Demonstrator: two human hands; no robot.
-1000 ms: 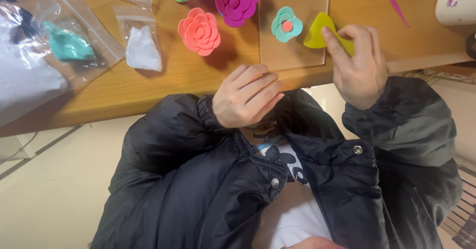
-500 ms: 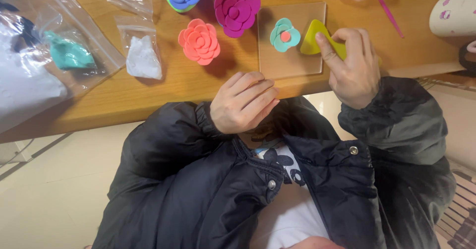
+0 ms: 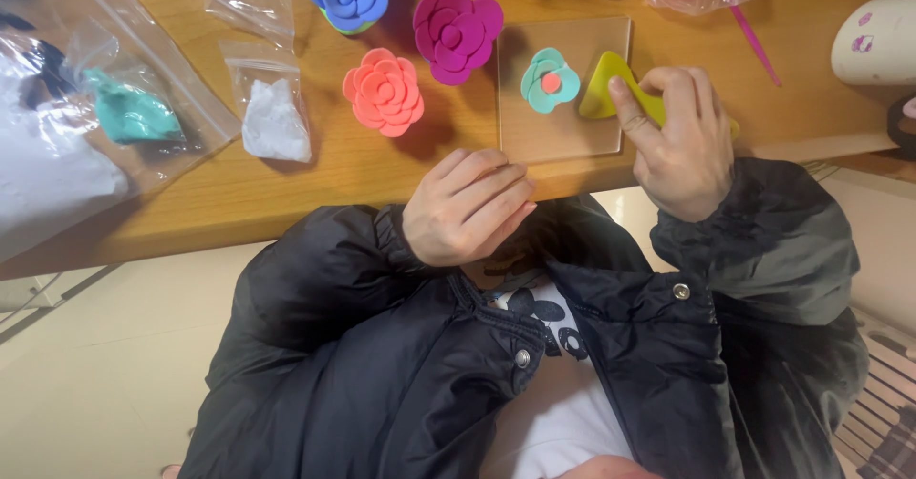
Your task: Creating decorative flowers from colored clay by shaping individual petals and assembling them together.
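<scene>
Flanking white-clay pouch (image 3: 272,116): teal-clay zip bag (image 3: 129,107).

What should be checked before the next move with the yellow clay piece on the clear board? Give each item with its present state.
1. Right hand grips the yellow clay piece: ok, fingers pinch it.
2. Yellow piece sits over the clear board: ok, at its right edge.
3. Small teal flower is apart from the yellow piece: cannot tell, they lie very close.
4. Left hand is free: cannot tell, it is curled at the table edge, fingers hiding the palm.
5. Coral rose and magenta rose are off the board: ok.
</scene>
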